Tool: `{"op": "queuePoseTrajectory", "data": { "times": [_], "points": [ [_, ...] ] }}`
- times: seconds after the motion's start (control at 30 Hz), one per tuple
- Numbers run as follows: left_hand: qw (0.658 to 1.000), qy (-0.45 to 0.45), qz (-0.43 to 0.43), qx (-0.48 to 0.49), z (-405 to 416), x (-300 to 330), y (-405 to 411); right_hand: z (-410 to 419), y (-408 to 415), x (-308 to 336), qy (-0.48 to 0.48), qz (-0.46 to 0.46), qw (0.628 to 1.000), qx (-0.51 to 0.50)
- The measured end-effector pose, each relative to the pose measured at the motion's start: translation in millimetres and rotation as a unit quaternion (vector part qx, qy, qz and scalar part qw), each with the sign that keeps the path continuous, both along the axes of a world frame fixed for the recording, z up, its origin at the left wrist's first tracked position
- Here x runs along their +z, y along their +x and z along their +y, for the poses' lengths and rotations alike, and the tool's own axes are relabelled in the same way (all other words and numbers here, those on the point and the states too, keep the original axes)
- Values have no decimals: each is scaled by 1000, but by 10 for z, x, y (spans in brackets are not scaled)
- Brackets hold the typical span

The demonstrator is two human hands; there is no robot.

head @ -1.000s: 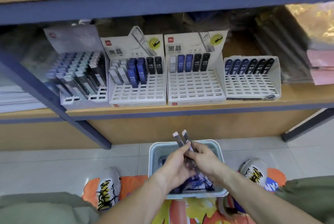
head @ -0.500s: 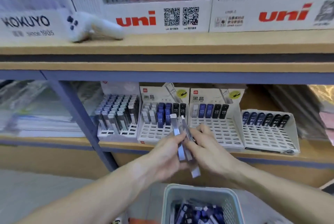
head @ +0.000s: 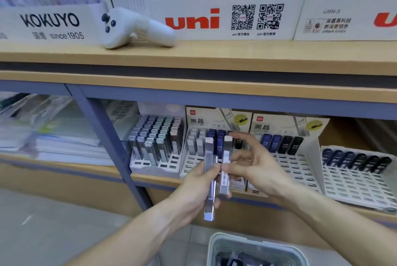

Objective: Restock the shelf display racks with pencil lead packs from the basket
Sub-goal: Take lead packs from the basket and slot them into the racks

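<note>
**Two hands share a pair of lead packs before the shelf racks**

The left hand (head: pixel 198 188) curls round two long clear pencil lead packs (head: pixel 210 179), held upright side by side, thumb across their fronts. The right hand (head: pixel 255 167) is mostly spread, its fingers loosely extended; its thumb and forefinger pinch the right-hand pack near its middle. Both hands hover in front of the second display rack (head: pixel 193 164) from the left, on the lower shelf (head: pixel 154 177) near its front edge. Four racks stand in a row there: the leftmost (head: pixel 154 143) nearly full, the others holding only a back row. The basket (head: pixel 255 248) sits below at the bottom edge, more packs inside.
</note>
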State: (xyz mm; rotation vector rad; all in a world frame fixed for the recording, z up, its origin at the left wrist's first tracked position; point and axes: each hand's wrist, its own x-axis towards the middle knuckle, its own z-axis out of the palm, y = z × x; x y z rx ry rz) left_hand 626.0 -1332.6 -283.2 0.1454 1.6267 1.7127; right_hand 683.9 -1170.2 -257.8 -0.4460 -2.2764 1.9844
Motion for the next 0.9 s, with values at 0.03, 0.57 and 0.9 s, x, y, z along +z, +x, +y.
{"op": "queuePoseTrajectory", "data": {
  "times": [0.03, 0.57, 0.9],
  "points": [
    [1000, -1, 1, 2, -34, 7, -5, -13, -27, -31, -3, 7, 1000, 0],
    [980, -32, -130, 148, -484, 69, -253, -416, -408, -73, 50, 157, 983, -86],
    [963, -84, -126, 224, -798, -10, -320, -796, -900, -192, 253, 241, 933, -88]
  ]
}}
